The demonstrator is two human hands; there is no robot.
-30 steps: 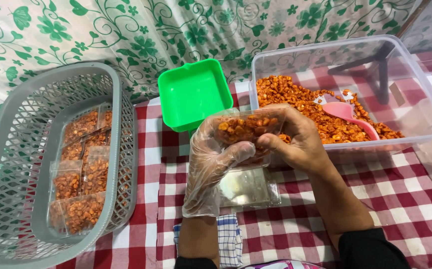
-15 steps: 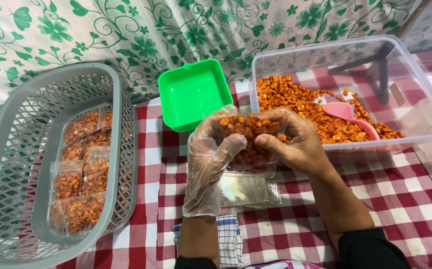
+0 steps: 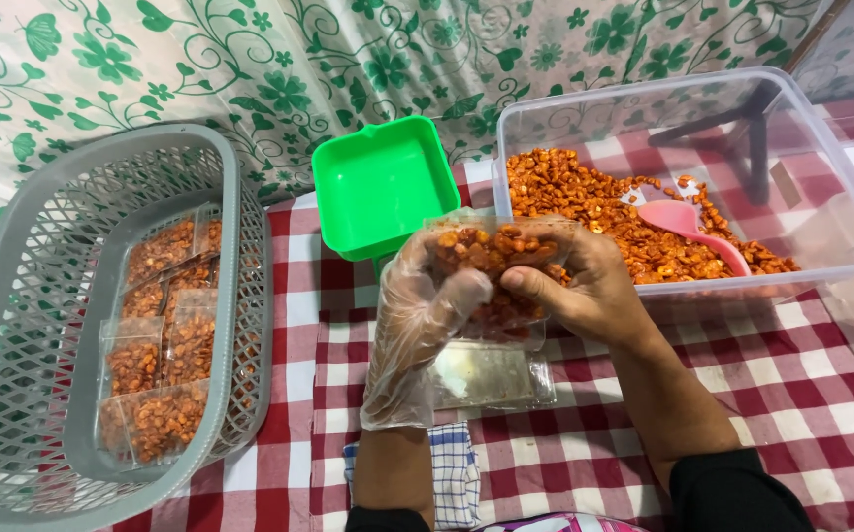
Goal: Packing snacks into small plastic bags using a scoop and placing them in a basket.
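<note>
Holding one small clear bag of orange fried kernels between both hands above the checked tabletop, I find the gloved left hand and the bare right hand each clenched on its upper part; whether it is sealed I cannot tell. Done: several filled bags lie in the grey basket at left. Left: the clear tub holds plenty of loose kernels, a pink scoop resting in them, the green tray bare.
</note>
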